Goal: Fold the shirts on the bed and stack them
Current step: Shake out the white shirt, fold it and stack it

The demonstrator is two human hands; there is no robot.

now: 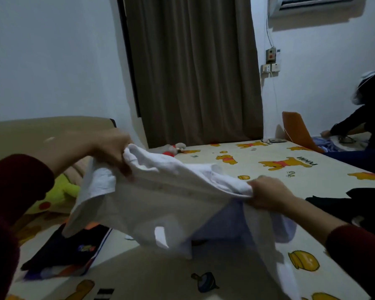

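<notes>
A white shirt (160, 202) hangs in the air above the bed (258, 169), stretched between both hands. My left hand (113, 148) grips one bunched upper edge of it. My right hand (268, 193) grips the other side, lower and nearer the bed. The shirt's lower part droops down to the sheet. A folded dark shirt with a coloured print (72, 250) lies on the bed at the lower left, partly under the white shirt. Another dark garment (355, 204) lies crumpled at the right edge.
The bed has a cream cartoon-bear sheet. A yellow plush toy (61, 191) and a beige headboard (41, 135) are at the left. A small plush (175, 148) lies near the brown curtain (193, 68). Another person in dark clothes (364, 122) bends over at the far right.
</notes>
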